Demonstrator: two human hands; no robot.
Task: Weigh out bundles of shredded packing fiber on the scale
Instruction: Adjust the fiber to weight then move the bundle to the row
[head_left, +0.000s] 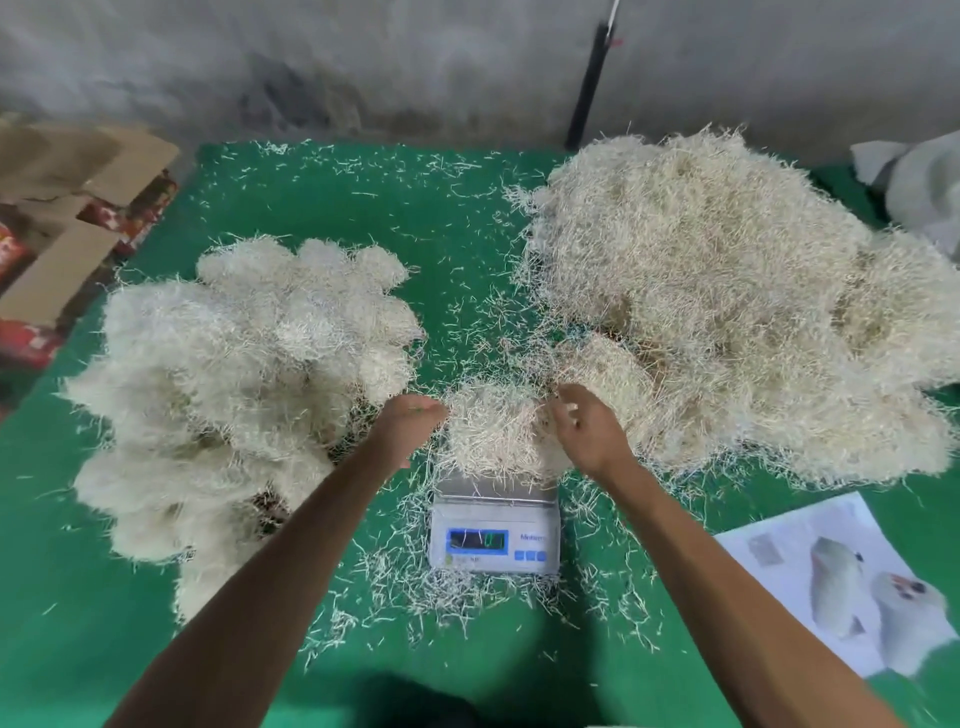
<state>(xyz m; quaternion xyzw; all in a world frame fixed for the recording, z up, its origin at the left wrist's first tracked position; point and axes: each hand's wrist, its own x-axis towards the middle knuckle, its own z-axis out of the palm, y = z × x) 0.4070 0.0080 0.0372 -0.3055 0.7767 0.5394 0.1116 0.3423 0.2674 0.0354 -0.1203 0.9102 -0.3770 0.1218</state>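
A small white digital scale (494, 538) stands on the green mat, its display lit. On its pan sits a bundle of pale shredded fiber (493, 428). My left hand (410, 428) is against the bundle's left side with its fingers curled in towards the fiber. At the bundle's right side, my right hand (584, 426) has its fingers bent into the strands. A large loose heap of fiber (727, 291) lies to the right. Several rounded bundles (244, 374) are stacked to the left.
Loose strands litter the green mat (363, 208) around the scale. Cardboard boxes (67, 218) sit at the far left edge. A printed sheet with bird pictures (852, 577) lies at the lower right. A grey wall and a dark pole (592, 83) stand behind.
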